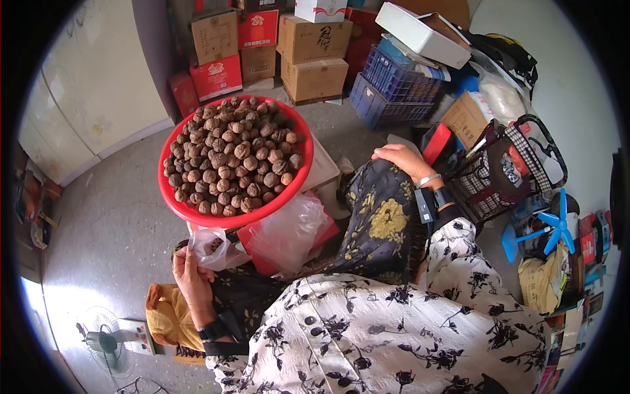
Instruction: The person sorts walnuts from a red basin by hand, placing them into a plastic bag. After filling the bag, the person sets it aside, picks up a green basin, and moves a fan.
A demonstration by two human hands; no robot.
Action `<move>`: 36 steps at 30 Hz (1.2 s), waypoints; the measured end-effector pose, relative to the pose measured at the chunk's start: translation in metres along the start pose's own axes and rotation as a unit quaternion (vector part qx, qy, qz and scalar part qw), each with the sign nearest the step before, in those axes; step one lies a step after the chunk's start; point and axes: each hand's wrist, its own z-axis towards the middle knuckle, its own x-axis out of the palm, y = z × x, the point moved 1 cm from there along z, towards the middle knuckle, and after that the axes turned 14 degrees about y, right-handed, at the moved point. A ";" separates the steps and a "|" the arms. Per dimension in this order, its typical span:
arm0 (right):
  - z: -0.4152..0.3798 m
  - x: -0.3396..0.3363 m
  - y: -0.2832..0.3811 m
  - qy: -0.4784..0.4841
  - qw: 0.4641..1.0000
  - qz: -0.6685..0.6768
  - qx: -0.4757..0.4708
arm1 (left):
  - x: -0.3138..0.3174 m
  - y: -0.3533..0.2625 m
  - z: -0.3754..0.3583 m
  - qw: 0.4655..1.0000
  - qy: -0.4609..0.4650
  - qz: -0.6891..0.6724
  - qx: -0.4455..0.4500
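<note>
Walnuts (233, 154) are seen from the head camera, heaped in a round red basin (172, 197) that is nearly full, so most of the sorting or bagging appears still to be done. A thin clear plastic bag (213, 249) is pinched by the left hand (190, 276) just below the basin's near rim; the fingers are closed on its edge, and a few walnuts seem already to lie inside. The bag's long axis runs roughly sideways, its mouth turned toward the hand. The right hand (401, 159) is laid on the raised knee, loosely curled and holding nothing. Cardboard boxes (314, 62) are stacked beyond the basin.
</note>
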 end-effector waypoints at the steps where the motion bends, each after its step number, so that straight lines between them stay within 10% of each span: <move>1: 0.002 0.001 -0.008 -0.001 1.000 -0.001 0.000 | 0.001 0.000 0.001 1.000 -0.001 0.000 0.000; 36: -0.005 0.009 -0.054 -0.170 0.981 0.052 -0.072 | 0.000 0.008 0.004 1.000 -0.010 0.028 0.009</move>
